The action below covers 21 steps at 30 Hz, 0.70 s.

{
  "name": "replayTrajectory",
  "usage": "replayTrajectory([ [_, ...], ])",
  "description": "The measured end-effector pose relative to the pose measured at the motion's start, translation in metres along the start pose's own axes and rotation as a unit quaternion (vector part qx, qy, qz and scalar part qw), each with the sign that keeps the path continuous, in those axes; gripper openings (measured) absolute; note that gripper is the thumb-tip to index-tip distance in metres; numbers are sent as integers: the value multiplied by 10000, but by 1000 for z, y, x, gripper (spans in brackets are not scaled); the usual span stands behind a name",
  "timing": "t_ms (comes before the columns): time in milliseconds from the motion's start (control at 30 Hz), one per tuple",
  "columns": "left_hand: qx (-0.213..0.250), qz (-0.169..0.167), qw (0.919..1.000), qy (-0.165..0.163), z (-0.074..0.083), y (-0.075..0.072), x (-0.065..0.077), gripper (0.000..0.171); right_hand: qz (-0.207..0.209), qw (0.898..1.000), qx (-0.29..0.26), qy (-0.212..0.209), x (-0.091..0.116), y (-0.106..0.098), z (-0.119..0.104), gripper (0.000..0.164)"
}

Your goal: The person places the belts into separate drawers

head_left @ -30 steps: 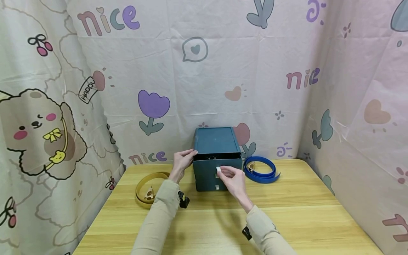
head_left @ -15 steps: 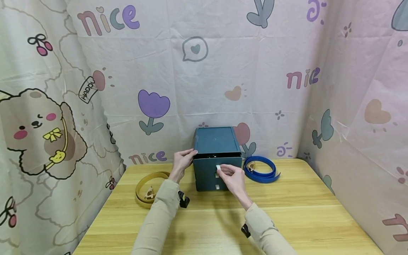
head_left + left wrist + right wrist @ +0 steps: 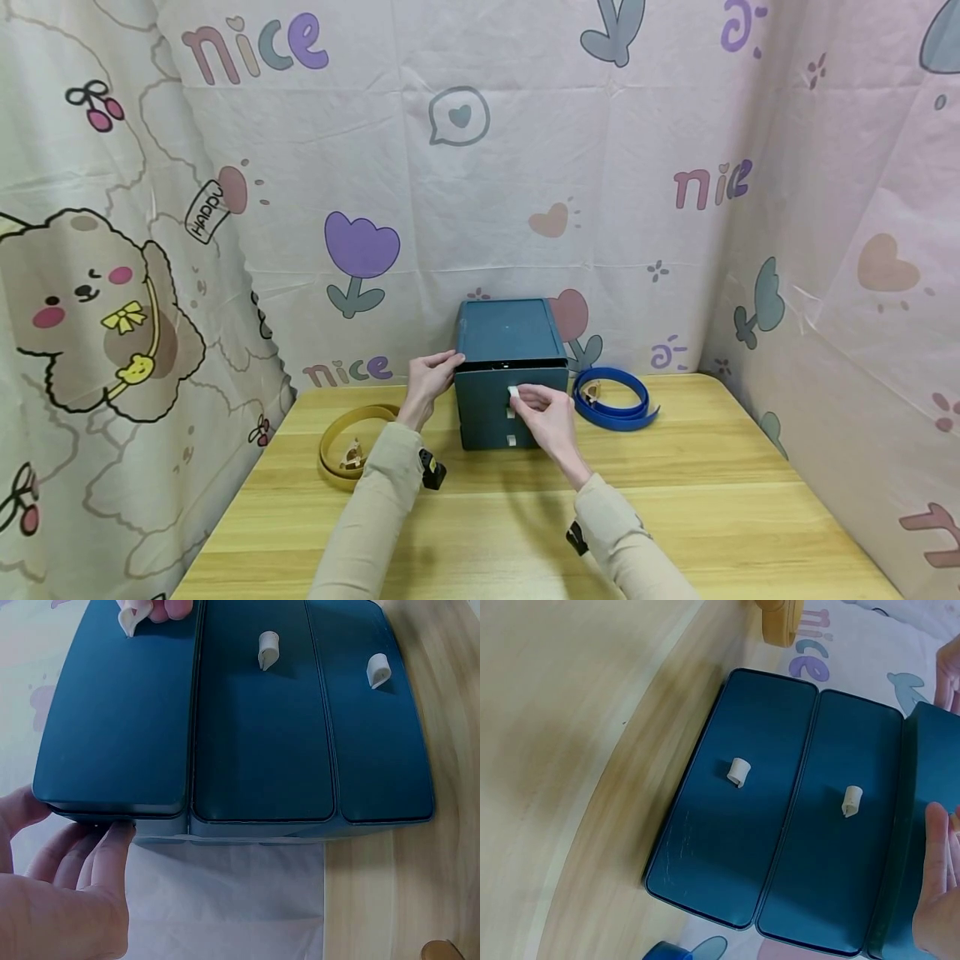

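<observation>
A dark teal box of three stacked drawers (image 3: pixel 510 332) stands at the back of the table. Its top drawer (image 3: pixel 120 712) sticks out slightly, leaving a thin dark gap under the lid. My left hand (image 3: pixel 427 385) grips the box's upper left front corner; the left wrist view shows its fingertips on the side. With thumb and fingers, my right hand (image 3: pixel 550 418) pinches the white pull tab (image 3: pixel 513 392) of the top drawer. The two lower tabs (image 3: pixel 739 772) are untouched. What lies inside the drawers is hidden.
A coiled yellow belt (image 3: pixel 326 450) with a gold buckle lies left of the box, partly behind the left sleeve. On the right is a coiled blue belt (image 3: pixel 615 422). A printed curtain (image 3: pixel 465 192) hangs behind the wooden table (image 3: pixel 712 492).
The top drawer has slid a little inward with my right hand on its tab, so the gap under the lid is narrower. My left hand stays at the corner.
</observation>
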State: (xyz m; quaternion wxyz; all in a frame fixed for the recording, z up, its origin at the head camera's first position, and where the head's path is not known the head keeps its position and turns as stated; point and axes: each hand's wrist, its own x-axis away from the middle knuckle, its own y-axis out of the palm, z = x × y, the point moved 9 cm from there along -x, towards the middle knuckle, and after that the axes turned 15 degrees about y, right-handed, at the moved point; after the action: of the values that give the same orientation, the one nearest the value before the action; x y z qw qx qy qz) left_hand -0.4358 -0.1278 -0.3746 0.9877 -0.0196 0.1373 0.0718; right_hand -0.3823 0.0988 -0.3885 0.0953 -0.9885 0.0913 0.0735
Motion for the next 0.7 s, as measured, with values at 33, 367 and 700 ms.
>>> replayTrajectory([
  [33, -3, -4, 10000, -20, -1, 0, -1, 41, 27, 10000, 7, 2, -3, 1, 4, 21],
  [367, 59, -20, 10000, -53, 3, 0, 0, 42, -16, 9999, -50, -141, -7, 1, 4, 20],
  [700, 50, -8, 10000, -47, 2, 0, 2, 42, 3, 9999, 58, -143, -9, 2, 5, 21],
])
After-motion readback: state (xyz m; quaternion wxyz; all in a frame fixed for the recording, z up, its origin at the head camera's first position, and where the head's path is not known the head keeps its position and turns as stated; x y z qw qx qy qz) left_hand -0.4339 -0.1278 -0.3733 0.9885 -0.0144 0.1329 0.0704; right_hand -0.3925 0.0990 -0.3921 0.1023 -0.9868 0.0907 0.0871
